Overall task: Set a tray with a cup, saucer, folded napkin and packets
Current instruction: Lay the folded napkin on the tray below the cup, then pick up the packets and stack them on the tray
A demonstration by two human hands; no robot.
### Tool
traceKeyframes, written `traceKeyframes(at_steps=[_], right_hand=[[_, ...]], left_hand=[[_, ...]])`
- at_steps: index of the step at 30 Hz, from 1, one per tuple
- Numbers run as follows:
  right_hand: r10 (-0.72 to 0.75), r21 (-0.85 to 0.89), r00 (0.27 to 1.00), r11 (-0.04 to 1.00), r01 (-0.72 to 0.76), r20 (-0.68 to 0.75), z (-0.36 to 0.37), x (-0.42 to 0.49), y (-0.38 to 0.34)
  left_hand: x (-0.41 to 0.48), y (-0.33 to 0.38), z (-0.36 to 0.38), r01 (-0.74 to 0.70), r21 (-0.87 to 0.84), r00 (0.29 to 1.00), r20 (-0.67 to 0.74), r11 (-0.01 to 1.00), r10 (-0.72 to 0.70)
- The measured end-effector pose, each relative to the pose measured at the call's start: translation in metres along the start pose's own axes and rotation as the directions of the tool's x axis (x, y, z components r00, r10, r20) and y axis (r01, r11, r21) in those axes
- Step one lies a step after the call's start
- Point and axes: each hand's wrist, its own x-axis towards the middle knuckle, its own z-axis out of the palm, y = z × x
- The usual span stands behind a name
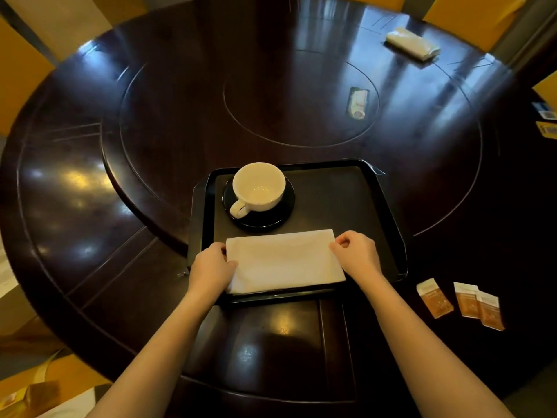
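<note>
A black tray (346, 200) lies on the dark round table. On its far left part a white cup (259, 187) stands upright on a black saucer (283, 211), handle toward me. A white folded napkin (284, 260) lies flat across the tray's near side. My left hand (211, 268) pinches the napkin's left end, and my right hand (357, 251) pinches its far right corner. Three orange and white packets (461, 301) lie on the table to the right of the tray, outside it.
The table (90, 191) has a raised round centre. A white pack of tissues (411, 43) lies far right, and a small flat packet (358, 102) sits near the centre. Cards (545, 119) lie at the right edge. Yellow chairs (470, 16) surround the table.
</note>
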Motion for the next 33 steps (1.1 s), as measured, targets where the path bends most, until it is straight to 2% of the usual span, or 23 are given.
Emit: traceKeyframes(at_steps=[7,13,16,18,20,23,25,27,30,33], right_hand=[[-0.057,0.014,0.998,0.998,0.058,-0.032,0.003,-0.001,0.005],[-0.102,0.06,0.994,0.993,0.099,0.046,-0.006,0.003,0.008],[-0.159,0.052,0.984,0.987,0.155,0.079,-0.02,0.004,0.012],[-0.191,0.06,0.977,0.981,0.185,0.1,-0.037,0.003,0.018],[-0.206,0.056,0.966,0.978,0.2,0.155,-0.061,0.002,0.028],[-0.228,0.07,0.947,0.973,0.218,0.227,-0.105,-0.002,0.058],[-0.225,0.072,0.954,0.974,0.215,0.198,-0.135,-0.005,0.086],[-0.193,0.044,0.973,0.981,0.189,0.128,-0.16,-0.007,0.12],[-0.056,0.002,0.998,0.998,0.056,0.04,-0.187,-0.01,0.176],[0.127,-0.109,0.99,0.985,-0.132,-0.057,-0.187,-0.016,0.22]], left_hand=[[-0.006,-0.001,0.004,-0.044,0.063,0.996,-0.074,0.997,0.048],[-0.018,0.012,-0.003,-0.038,0.188,0.992,-0.113,0.981,0.06],[-0.034,0.027,-0.009,-0.102,0.237,0.968,-0.202,0.966,0.152],[-0.049,0.049,-0.008,-0.226,0.212,0.933,-0.234,0.951,0.274],[-0.064,0.082,-0.001,-0.353,0.154,0.914,-0.156,0.923,0.375],[-0.084,0.138,0.031,-0.436,-0.042,0.892,0.111,0.899,0.438],[-0.097,0.174,0.059,-0.355,-0.25,0.859,0.294,0.901,0.42],[-0.109,0.205,0.092,-0.265,-0.349,0.823,0.405,0.899,0.4],[-0.128,0.242,0.148,-0.353,-0.224,0.797,0.437,0.908,0.417],[-0.146,0.253,0.2,-0.495,0.077,0.801,0.426,0.866,0.42]])
